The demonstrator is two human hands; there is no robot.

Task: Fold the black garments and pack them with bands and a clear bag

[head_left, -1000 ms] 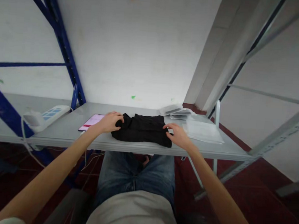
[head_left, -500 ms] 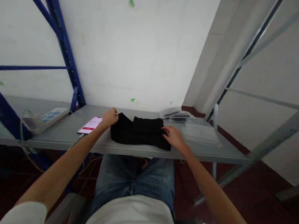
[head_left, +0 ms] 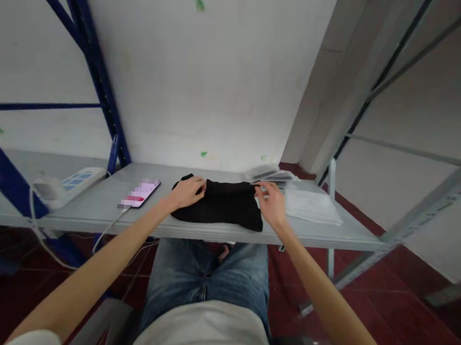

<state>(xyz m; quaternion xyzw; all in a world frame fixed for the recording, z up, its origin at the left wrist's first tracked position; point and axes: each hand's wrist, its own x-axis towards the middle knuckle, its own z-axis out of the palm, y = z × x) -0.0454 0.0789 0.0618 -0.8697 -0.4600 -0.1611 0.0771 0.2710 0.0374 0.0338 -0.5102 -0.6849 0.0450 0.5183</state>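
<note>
Black socks point(head_left: 227, 209), laid flat and overlapping, lie near the front edge of a grey shelf table point(head_left: 162, 225). My left hand point(head_left: 188, 192) is on their left part, its fingers curled together at the left end of the upper layer. At the right end, my right hand point(head_left: 272, 201) pinches the upper corner between thumb and fingers. Both hands cover bits of the fabric, so how the layers overlap there is partly hidden.
To the left lie a phone point(head_left: 143, 193) with a white cable and a white power strip point(head_left: 78, 184). Clear plastic sleeves point(head_left: 311, 205) and a stack of flat packets point(head_left: 272, 175) lie on the right. Blue posts point(head_left: 98, 72) and a white wall point(head_left: 205, 85) bound the table.
My left hand has moved right from the socks' far left corner to the upper layer's left end. My right hand has risen slightly to the upper right corner.
</note>
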